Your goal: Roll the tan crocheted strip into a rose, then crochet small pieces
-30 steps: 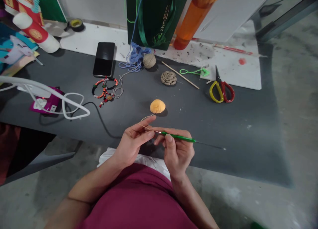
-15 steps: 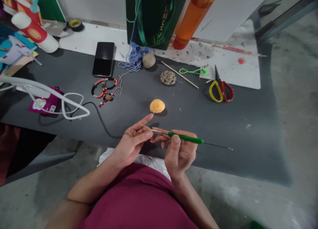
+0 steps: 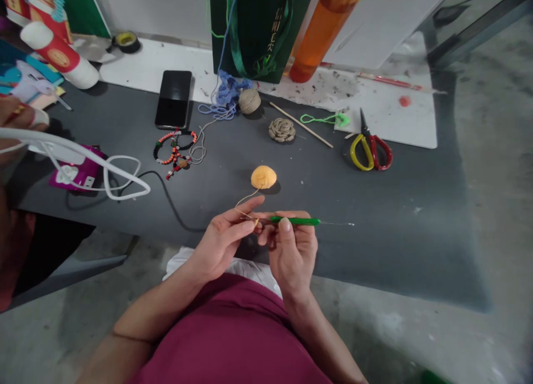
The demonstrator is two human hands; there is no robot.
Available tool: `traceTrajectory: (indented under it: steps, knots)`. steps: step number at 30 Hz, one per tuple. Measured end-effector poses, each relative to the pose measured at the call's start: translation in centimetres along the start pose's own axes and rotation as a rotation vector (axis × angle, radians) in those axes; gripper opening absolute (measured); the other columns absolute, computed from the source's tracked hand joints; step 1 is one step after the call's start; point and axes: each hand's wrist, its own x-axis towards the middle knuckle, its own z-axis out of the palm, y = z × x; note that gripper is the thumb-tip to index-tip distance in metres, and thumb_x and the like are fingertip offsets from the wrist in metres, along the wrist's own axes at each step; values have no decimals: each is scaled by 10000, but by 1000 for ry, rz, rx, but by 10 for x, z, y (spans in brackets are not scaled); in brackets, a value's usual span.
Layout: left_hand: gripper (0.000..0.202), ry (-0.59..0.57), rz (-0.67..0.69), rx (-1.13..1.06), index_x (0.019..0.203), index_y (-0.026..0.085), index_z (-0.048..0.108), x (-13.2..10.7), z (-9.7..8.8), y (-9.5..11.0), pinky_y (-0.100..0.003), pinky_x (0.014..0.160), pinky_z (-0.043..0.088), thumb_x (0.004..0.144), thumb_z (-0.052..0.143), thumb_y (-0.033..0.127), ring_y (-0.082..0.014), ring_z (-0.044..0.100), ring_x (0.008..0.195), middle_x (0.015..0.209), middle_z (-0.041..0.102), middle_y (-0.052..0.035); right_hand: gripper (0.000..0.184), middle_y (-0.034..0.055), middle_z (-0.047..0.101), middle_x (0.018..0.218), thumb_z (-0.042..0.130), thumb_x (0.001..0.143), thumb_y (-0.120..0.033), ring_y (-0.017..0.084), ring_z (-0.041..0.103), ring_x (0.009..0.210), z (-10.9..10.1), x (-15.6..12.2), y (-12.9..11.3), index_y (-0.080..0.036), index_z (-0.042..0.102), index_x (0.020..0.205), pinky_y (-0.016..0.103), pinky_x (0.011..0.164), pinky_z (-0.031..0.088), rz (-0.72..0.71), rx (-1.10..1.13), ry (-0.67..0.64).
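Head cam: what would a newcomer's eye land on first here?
First, the two hands at the near table edge: the right hand grips a green-handled metal crochet hook, and the left hand pinches a thin tan thread running up to a small orange yarn ball on the dark grey table. Next, the yellow-and-red-handled scissors to the right, and the tall orange cylinder at the back.

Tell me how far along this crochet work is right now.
Done: a coiled tan rosette lies on the table, finished-looking. In hand: the right hand holds the green hook, its tip at the left hand, which pinches the strand from the orange yarn ball. Left: seemingly almost everything; no worked fabric shows at the hook, only thread.
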Motion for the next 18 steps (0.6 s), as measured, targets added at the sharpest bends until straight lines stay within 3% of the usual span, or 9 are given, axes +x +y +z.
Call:
traceTrajectory:
  steps: [4, 10, 12, 18]
  knots:
    - [337, 74, 50, 29, 1053, 264, 812, 1, 1, -2, -325, 870, 446, 722, 874, 284, -127, 608, 788, 860, 750, -3, 51, 14, 819, 920, 586, 981, -225, 112, 703, 562, -8, -2, 0, -245, 631, 996, 249, 502, 545, -141, -193, -58]
    - [459, 122, 41, -73, 1133, 251, 778, 1, 3, -4, -239, 776, 464, 695, 884, 162, -70, 578, 687, 693, 660, 58, 322, 52, 818, 1064, 686, 853, -14, 197, 792, 894, -13, 0, 5, -254, 691, 1068, 332, 698, 629, -657, -501, -166]
    - [460, 105, 8, -107, 1132, 241, 777, 2, 3, -3, -229, 765, 465, 692, 884, 156, -65, 577, 668, 664, 643, 64, 290, 50, 819, 1034, 691, 852, -21, 196, 789, 888, -10, 0, 7, -245, 701, 1036, 335, 703, 630, -636, -472, -115]
    - [510, 61, -59, -103, 1179, 251, 763, 2, -1, -1, -267, 766, 458, 689, 889, 197, -88, 585, 686, 757, 700, 26, 47, 10, 805, 859, 616, 959, -204, 146, 740, 630, -6, -5, 7, -236, 618, 993, 272, 537, 583, -247, -266, 9]
